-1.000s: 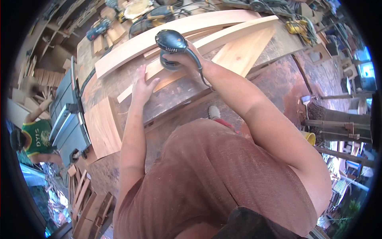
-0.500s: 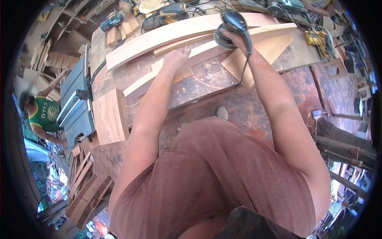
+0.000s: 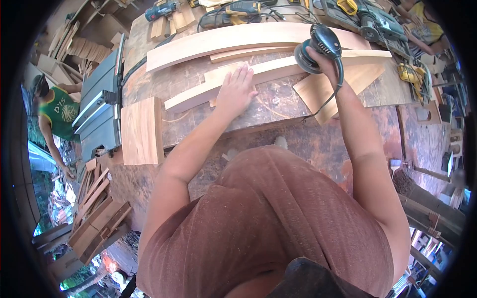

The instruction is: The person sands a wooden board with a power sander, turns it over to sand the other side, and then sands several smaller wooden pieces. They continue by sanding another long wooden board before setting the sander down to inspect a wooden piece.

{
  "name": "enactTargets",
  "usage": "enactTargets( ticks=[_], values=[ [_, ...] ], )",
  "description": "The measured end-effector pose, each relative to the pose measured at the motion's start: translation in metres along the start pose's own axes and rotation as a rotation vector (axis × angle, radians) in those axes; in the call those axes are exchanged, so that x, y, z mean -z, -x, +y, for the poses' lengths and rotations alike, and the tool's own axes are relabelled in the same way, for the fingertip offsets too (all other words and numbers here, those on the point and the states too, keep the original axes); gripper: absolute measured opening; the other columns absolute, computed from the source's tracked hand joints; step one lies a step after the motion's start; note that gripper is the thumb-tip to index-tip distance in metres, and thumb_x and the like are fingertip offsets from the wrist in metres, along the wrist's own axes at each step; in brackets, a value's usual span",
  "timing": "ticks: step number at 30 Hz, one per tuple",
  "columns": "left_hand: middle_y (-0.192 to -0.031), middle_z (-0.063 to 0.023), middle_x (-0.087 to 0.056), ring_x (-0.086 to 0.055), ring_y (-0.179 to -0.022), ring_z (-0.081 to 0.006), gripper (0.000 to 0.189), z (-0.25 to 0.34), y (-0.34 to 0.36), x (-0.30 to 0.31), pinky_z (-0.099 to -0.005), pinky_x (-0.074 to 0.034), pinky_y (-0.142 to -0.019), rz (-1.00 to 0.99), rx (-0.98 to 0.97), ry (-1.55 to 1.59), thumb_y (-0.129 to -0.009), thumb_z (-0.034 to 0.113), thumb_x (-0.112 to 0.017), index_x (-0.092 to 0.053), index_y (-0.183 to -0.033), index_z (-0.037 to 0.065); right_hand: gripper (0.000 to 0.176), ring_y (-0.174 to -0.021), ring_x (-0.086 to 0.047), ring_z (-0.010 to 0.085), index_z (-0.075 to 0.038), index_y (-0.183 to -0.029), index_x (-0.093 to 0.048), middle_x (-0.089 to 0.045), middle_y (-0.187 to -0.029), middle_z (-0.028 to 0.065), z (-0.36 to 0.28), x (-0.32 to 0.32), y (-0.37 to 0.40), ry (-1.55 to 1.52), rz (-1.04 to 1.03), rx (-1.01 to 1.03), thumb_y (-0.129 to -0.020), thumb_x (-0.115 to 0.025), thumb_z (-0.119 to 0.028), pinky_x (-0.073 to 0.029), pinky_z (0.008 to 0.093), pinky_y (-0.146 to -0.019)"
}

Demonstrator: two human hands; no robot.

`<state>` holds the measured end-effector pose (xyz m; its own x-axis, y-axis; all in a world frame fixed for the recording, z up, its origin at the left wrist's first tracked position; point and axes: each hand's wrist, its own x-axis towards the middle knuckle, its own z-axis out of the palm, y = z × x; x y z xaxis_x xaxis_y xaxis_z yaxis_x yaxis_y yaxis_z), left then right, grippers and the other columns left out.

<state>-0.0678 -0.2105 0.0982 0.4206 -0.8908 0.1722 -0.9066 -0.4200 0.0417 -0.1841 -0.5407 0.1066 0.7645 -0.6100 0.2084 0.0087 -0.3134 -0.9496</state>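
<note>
My right hand point(image 3: 322, 63) grips a dark random orbital sander point(image 3: 325, 40), its round pad over a narrow curved board point(image 3: 278, 68). Its cord hangs down beside my wrist. On the same board, farther left, my left hand point(image 3: 237, 92) lies open with the fingers stretched out flat. Behind runs a wider curved board point(image 3: 198, 45), and a thin strip point(image 3: 248, 52) sits between the two. A broad tapered wood piece point(image 3: 318, 92) pokes out under the board, below the sander.
A table saw point(image 3: 102, 94) stands left of a flat wood block point(image 3: 141, 130). Power tools line the workbench's back, including a drill point(image 3: 160, 10) and a yellow tool point(image 3: 411, 74). A person in a green shirt point(image 3: 63, 111) is at the left; scrap wood point(image 3: 97, 226) lies lower left.
My left hand has gone from curled to stretched flat on the narrow curved board. The view has shifted, so the bench and the sander appear farther right.
</note>
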Motion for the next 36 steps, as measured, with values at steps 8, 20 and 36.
enactTargets(
  ticks=[8,20,36],
  values=[
    [-0.163,-0.0179,-0.034,-0.031,-0.152,-0.0324,0.075,-0.043,0.050,0.008,-0.0496,-0.024,-0.124,-0.013,0.106,0.047,-0.099,0.047,-0.057,-0.033,-0.157,0.007,0.049,-0.099,-0.071,0.0196,-0.005,-0.119,-0.070,-0.073,-0.110,0.0108,-0.011,-0.074,0.021,-0.067,-0.149,0.004,-0.080,-0.088,-0.027,-0.060,0.0339,-0.085],
    [-0.162,-0.0208,-0.034,-0.029,-0.152,-0.0368,0.078,-0.117,0.146,0.018,-0.0507,-0.024,-0.123,0.024,0.379,-0.032,-0.097,0.048,-0.061,-0.033,-0.157,0.006,0.044,-0.098,-0.069,0.0175,-0.007,-0.117,-0.068,-0.073,-0.107,0.0083,-0.090,-0.184,0.055,-0.279,-0.390,0.009,-0.082,-0.087,-0.025,-0.057,0.0335,-0.088],
    [-0.161,-0.0330,-0.026,-0.028,-0.150,-0.0458,0.087,-0.115,0.268,0.007,-0.0492,-0.026,-0.122,0.242,0.847,0.344,-0.097,0.044,-0.064,-0.026,-0.156,-0.006,0.063,-0.109,-0.066,0.0243,-0.009,-0.129,-0.063,-0.069,-0.116,0.0093,-0.130,-0.372,0.071,-0.247,-0.670,0.279,-0.074,-0.090,-0.024,-0.052,0.0373,-0.097]
  ],
)
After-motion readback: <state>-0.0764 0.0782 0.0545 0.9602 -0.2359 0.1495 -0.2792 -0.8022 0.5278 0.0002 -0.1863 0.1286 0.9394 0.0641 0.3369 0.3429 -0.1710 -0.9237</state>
